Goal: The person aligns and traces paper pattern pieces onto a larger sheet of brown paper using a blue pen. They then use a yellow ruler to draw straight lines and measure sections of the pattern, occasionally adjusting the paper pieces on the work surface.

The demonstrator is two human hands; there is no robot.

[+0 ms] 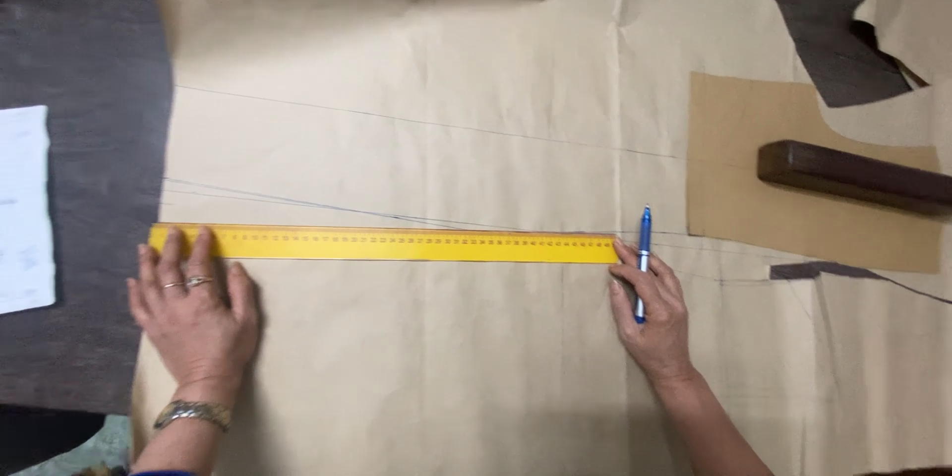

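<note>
Head view: my left hand lies flat, fingers pinning the yellow ruler to the brown paper; my right hand grips a blue pen at the ruler's end. Maintain firm pressure; keep the pen upright against the edge.

A pattern-cutting workshop: brown drafting paper (pencil-lined), long yellow ruler, cut card pattern piece.

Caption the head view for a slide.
Left hand steadies yellow ruler on brown paper; right hand holds blue pen.
</note>
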